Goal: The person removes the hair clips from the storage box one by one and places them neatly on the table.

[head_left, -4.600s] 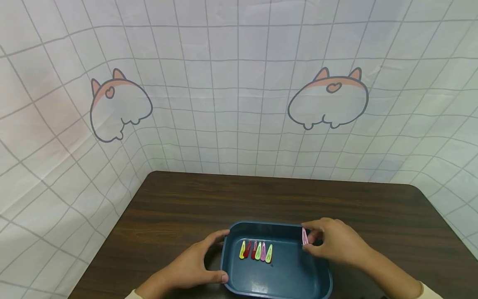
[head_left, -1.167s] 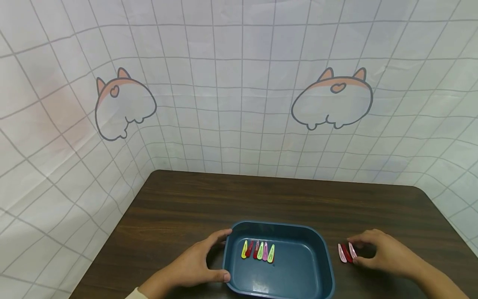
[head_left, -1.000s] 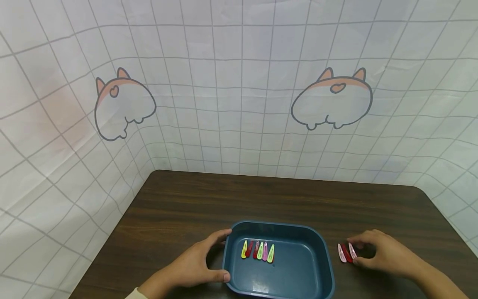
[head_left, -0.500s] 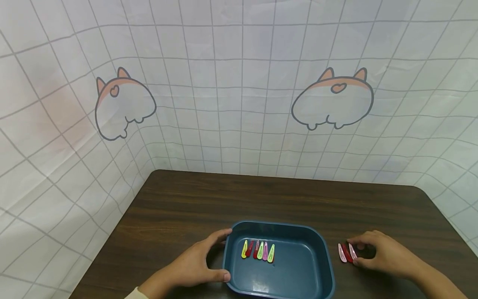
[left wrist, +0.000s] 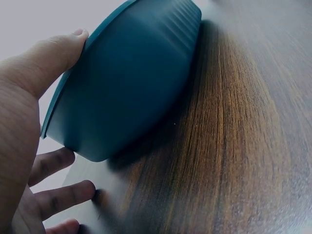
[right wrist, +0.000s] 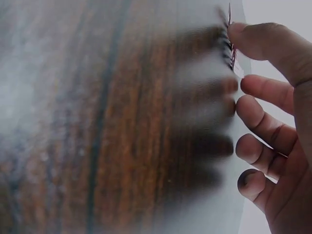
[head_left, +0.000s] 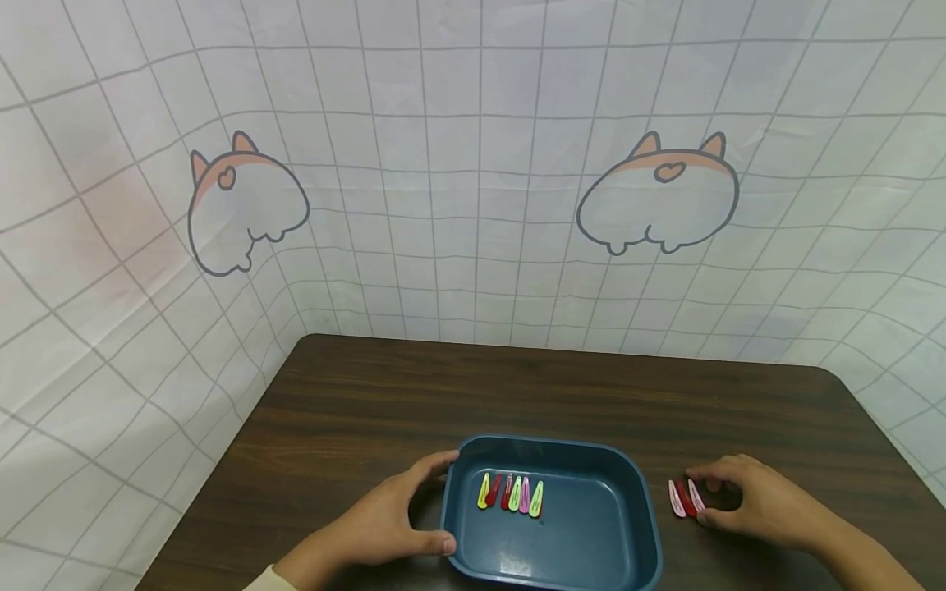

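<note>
The right hand (head_left: 761,501), which earlier pinched a pink metal hair clip (head_left: 695,495) over the dark blue plastic tray (head_left: 591,558), now grasps it beside two others on the brown wooden desk (head_left: 517,394), while the left hand (head_left: 384,525) stays curled on the tray's rim.

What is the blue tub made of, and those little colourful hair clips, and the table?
The blue tub looks like smooth moulded plastic, with rounded corners and a soft shine. The hair clips seem to be painted metal, thin, flat and glossy. The table shows dark wood grain; it could be a printed laminate.
</note>
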{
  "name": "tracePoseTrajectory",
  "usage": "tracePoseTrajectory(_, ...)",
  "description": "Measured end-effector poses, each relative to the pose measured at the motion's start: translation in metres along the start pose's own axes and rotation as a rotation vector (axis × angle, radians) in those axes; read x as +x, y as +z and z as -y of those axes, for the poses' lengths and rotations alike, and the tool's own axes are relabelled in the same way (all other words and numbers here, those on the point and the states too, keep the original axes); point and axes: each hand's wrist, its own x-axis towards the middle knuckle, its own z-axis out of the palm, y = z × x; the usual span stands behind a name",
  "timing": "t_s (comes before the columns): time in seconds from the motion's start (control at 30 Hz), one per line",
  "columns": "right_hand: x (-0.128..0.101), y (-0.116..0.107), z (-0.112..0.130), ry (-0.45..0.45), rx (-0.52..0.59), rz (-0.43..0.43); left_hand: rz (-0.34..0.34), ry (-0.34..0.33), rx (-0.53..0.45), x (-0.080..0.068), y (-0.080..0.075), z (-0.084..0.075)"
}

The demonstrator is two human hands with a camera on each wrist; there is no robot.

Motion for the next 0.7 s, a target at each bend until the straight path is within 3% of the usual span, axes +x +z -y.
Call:
tracePoseTrajectory(0.4, 0.008, -0.014, 0.012, 0.099, -0.020, -0.042, -0.001, -0.003, 0.002, 0.000, 0.000, 0.000)
tracePoseTrajectory(0.7, 0.021, -0.026, 0.037, 0.138, 0.017, -0.079, 0.002, -0.015, -0.007, 0.000, 0.000, -0.001)
